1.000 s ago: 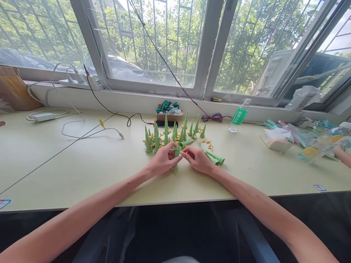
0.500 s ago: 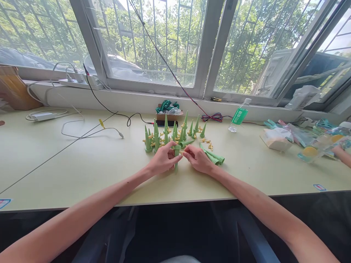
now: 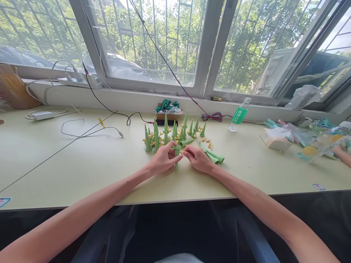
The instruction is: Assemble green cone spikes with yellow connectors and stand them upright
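Observation:
My left hand point(image 3: 163, 159) is closed around a green plant watering spike point(image 3: 176, 166), held with its wide threaded collar up and its point down. My right hand point(image 3: 199, 159), fingers pinched, grips a small yellow valve point(image 3: 181, 153) at the side of that spike. Just beyond my hands, several green spikes point(image 3: 148, 143) stand point up, many with yellow valves in their sides. To the right of my right hand lie loose green spikes point(image 3: 216, 157), and behind them a few small yellow valves point(image 3: 210, 144).
A phone point(image 3: 166, 122) and a small box with green plastic point(image 3: 168, 109) sit behind the spikes. A water bottle point(image 3: 239, 115) stands to the right. Cables point(image 3: 82, 136) run across the left tabletop. Far right are a tissue pack point(image 3: 275, 139), plastic bags and another person's hand point(image 3: 342, 155).

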### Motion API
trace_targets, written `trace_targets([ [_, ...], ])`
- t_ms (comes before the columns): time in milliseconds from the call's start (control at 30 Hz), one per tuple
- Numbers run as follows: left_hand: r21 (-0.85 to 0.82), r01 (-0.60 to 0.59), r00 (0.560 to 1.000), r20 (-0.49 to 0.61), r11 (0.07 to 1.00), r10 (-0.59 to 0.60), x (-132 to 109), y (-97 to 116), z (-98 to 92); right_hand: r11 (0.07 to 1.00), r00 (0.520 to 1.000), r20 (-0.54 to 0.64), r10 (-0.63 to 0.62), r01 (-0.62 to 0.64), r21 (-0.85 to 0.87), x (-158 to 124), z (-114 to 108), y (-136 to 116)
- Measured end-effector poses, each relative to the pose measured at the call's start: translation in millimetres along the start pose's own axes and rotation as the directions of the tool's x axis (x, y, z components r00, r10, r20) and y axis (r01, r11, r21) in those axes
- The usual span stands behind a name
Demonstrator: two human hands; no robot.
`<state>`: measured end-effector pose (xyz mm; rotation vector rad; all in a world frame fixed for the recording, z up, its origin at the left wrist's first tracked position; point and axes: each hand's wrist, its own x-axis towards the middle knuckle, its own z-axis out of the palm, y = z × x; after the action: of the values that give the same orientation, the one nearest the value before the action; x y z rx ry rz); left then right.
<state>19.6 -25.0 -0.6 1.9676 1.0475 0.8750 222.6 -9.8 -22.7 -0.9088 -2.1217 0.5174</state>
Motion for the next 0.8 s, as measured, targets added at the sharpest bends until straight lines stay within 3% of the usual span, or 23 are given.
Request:
trace_targets([
  [800,-0.005,0.017,1.000,-0.014,1.000,-0.017,0.8,-0.3,-0.9,0.997,0.999,0.026,0.043,-0.045,0.068,1.0,-0.3,-4.4],
])
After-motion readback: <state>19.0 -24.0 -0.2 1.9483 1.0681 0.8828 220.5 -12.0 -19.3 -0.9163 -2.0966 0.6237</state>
